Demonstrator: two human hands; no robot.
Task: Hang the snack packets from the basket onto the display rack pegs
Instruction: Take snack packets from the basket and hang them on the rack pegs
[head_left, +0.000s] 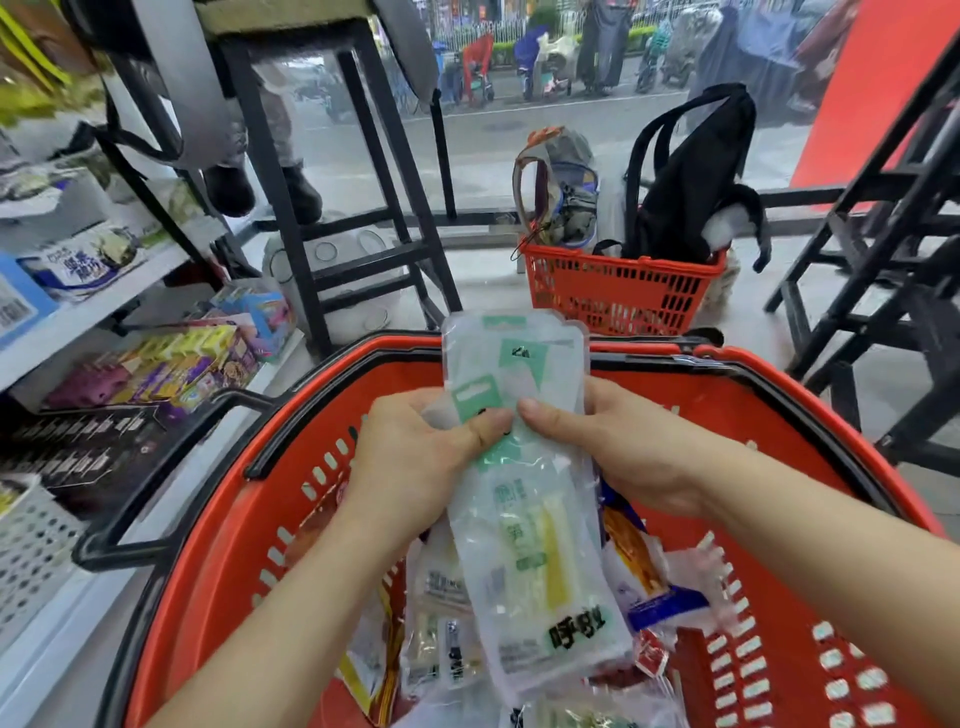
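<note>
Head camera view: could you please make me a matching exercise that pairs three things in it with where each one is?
1. clear green-printed snack packet
2. black fabric backpack
3. purple and yellow cardboard boxes

A. in the far small red plastic basket
B. on the low white shelf at left
C. held by the left hand and right hand

Pairs: 1-C, 2-A, 3-B.

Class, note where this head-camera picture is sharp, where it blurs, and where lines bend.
Head view: pale packet, left hand and right hand sharp; shelf goods at the picture's left edge smeared by blur; wide-angle lens bows the near red basket and tilts the black stool.
</note>
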